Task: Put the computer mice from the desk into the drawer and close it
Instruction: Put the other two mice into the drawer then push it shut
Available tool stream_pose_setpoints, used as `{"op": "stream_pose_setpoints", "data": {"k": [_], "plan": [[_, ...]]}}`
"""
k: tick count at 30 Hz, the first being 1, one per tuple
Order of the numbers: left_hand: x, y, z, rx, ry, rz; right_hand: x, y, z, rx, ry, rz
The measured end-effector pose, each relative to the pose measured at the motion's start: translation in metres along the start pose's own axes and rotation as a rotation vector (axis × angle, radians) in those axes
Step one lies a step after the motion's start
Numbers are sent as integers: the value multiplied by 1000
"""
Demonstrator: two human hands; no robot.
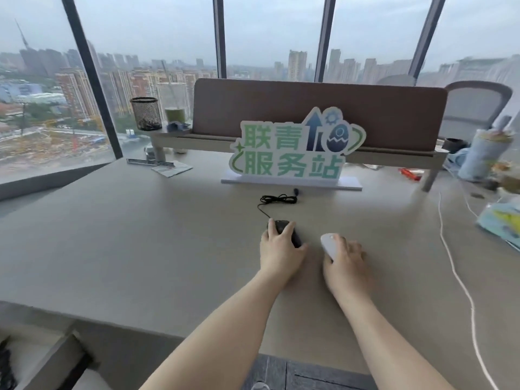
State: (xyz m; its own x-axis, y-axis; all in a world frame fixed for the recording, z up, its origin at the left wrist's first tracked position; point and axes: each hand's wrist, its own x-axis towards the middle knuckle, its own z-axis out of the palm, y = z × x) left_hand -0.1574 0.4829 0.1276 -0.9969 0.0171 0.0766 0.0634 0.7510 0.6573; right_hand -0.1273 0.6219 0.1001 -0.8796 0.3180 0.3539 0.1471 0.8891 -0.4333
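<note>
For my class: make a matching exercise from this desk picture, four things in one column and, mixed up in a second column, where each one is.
Things
1. black mouse
2. white mouse
3. mesh pen cup
4. white cable

Places
A. on the raised shelf at the far left
B. under the left hand
C. trailing down the right side of the desk
D. under the right hand

Pairs: 1-B, 2-D, 3-A, 4-C
</note>
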Motion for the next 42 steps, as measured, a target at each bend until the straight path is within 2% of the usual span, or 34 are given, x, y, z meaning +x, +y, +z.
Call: {"op": "stream_pose_setpoints", "data": {"k": [4,9,11,14,19,23,27,35,39,42], "plan": [[8,4,10,52,141,6,-1,3,-4,45,19,51],[2,-10,-3,124,220,-47,-1,4,-13,194,37,76],[-8,-22,-17,11,200,-88,-5,3,-19,251,8,72],[-32,-37,-52,-300,236,-137,-18,-11,-29,337,-61,27],[-84,-61,-135,-493,495,-40,-64,-82,-44,653,-61,-102],[-131,-82,-211,-466,692,4,-105,-163,-61,877,-119,-242],[-181,-118,-276,-379,835,1,-149,-240,-60,962,-221,-386],[-276,-223,-337,-219,1016,-216,-269,-349,0,941,-660,-582],[-310,-292,-336,-98,1010,-416,-319,-382,46,668,-890,-616],[-327,-349,-326,-36,868,-629,-346,-403,77,349,-975,-733]]}}
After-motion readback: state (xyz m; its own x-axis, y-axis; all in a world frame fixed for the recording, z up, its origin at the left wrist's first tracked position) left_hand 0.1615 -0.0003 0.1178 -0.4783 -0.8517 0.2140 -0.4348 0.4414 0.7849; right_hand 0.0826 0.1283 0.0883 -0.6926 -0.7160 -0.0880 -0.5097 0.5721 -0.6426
